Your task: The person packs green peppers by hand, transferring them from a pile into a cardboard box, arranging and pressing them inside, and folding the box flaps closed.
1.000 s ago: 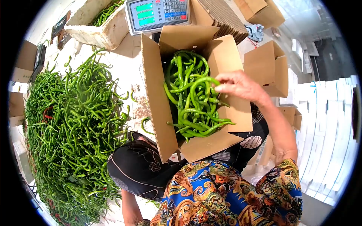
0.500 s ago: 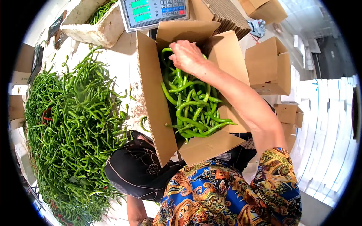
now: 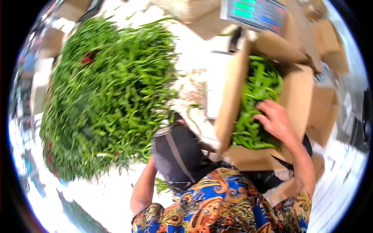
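Observation:
My right hand (image 3: 275, 121) is over the green chili peppers (image 3: 264, 77) inside an open cardboard box (image 3: 229, 105). Its fingers look apart and touch the top peppers, with nothing plainly held. My left forearm (image 3: 143, 186) passes behind my raised knee in dark fabric (image 3: 176, 155), which hides the left hand. A few peppers lie beside that forearm. A large heap of loose green chili peppers (image 3: 112, 93), with some red ones among them, covers the surface to the left. Motion blurs the view.
A scale display (image 3: 252, 13) with green readouts stands behind the box, and part of a pale platform (image 3: 217, 81) shows at the box's left. Other cardboard boxes (image 3: 322, 112) stand at the right. Stray peppers lie between heap and box.
The view has swung left, so the box now appears farther right. My right hand has moved from the box's far end to nearer its middle, and its fingers have spread.

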Available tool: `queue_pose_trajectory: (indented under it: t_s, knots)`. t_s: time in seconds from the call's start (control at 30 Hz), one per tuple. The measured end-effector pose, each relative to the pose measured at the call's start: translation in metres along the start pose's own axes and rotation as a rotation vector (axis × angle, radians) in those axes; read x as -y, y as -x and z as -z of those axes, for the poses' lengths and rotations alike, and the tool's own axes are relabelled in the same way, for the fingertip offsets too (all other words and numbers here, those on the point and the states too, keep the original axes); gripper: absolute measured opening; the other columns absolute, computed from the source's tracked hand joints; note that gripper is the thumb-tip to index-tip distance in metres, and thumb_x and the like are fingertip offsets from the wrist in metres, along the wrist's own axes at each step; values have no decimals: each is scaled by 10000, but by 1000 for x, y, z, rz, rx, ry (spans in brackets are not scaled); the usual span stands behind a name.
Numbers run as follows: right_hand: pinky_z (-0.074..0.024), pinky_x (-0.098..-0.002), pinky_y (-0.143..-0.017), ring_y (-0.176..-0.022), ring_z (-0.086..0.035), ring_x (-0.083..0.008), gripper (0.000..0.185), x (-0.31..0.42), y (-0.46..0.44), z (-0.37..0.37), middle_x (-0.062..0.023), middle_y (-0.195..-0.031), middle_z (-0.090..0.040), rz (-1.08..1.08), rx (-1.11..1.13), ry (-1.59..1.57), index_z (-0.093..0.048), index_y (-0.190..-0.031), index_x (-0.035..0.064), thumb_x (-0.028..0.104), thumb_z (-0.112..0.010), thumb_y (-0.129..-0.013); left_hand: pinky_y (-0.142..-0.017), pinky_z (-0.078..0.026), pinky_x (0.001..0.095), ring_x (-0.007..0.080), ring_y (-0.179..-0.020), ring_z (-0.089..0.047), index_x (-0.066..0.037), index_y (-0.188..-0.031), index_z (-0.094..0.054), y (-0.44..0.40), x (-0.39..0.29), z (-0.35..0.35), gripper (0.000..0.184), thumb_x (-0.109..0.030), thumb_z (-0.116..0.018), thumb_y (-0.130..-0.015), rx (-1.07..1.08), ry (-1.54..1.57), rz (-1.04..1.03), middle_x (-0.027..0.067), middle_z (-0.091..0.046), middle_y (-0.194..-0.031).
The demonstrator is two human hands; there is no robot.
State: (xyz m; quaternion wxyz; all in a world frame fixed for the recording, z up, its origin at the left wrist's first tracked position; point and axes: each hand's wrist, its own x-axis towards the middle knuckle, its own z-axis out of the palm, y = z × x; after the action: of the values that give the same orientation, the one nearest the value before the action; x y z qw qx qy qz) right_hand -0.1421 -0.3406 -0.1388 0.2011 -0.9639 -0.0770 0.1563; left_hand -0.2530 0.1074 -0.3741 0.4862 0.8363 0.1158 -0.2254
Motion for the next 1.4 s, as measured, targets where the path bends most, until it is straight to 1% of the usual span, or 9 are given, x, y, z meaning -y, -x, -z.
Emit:
queue_pose_trajectory:
  t_s: [0.13,0.27,0.33,0.47,0.53,0.7,0.97,1.1,1.4]
  knots:
    - [-491,-336,-795,-874,-623,-252,150,-7,-8,25,-127,-1001,-651,90,-345,-67,-676,-960,-23,62,-677,-837,-730,-533,336,232,-786,-672,-18,-1088,-673,-13,-50,30,232,-86,-647,-868,-361,-102,-151,145,-688,-943]
    - [-445,-248,-665,-751,-563,-75,170,-58,1,26,-5,-831,-618,-473,-266,-552,-672,-971,-12,147,-657,-914,-723,-528,343,245,-805,-647,-19,-1096,-651,-24,-56,83,235,1,-616,-865,-706,-224,-298,139,-653,-936]
    - [-475,-301,-739,-832,-603,-159,236,-65,0,31,-72,-927,-631,-675,-197,-569,-643,-1078,-24,151,-638,-920,-711,-521,317,247,-826,-641,-16,-1093,-650,-32,-77,108,239,13,-615,-859,-722,-183,-272,132,-643,-948]
    - [-420,-399,-984,-1094,-546,-371,383,-59,3,4,-202,-1193,-562,-211,-370,-11,-541,-1273,-18,123,-608,-923,-933,-478,394,326,-1070,-604,7,-1347,-498,-82,-98,137,564,-144,-691,-839,-720,-445,-269,206,-600,-1181]
    - [-452,-377,-937,-1079,-563,-337,351,-43,-1,3,-182,-1187,-572,-126,-496,80,-557,-1244,-14,100,-614,-916,-1001,-422,455,411,-1169,-509,8,-1462,-333,-119,-106,141,950,-346,-807,-719,-678,-656,-146,239,-546,-1256]
    - [-490,-328,-825,-946,-608,-241,284,-19,6,8,-143,-1122,-607,-233,-372,-130,-583,-1185,-15,44,-600,-908,-923,-410,495,390,-1148,-492,-31,-1516,-213,-194,-122,147,1131,-409,-866,-673,-616,-880,134,259,-484,-1293]
    - [-486,-283,-774,-862,-612,-183,141,4,-3,13,-113,-1019,-639,-167,-404,-236,-630,-1035,-33,5,-601,-902,-956,-407,569,427,-1144,-538,-134,-1507,-235,-259,-114,151,953,-326,-781,-750,-596,-961,358,252,-556,-1223]
    - [-487,-289,-767,-849,-623,-196,119,16,-5,17,-120,-970,-657,-182,-378,-247,-648,-999,-32,-2,-604,-892,-796,-521,543,458,-935,-642,-150,-1279,-404,-284,-99,160,630,-217,-742,-752,-586,-889,231,274,-578,-1106]
    - [-496,-313,-740,-809,-649,-244,127,32,-4,16,-144,-895,-667,-137,-296,-274,-661,-977,-35,-42,-615,-859,-653,-517,508,423,-750,-634,-183,-1164,-554,-221,-92,149,432,-104,-679,-758,-577,-957,-144,226,-545,-1014]
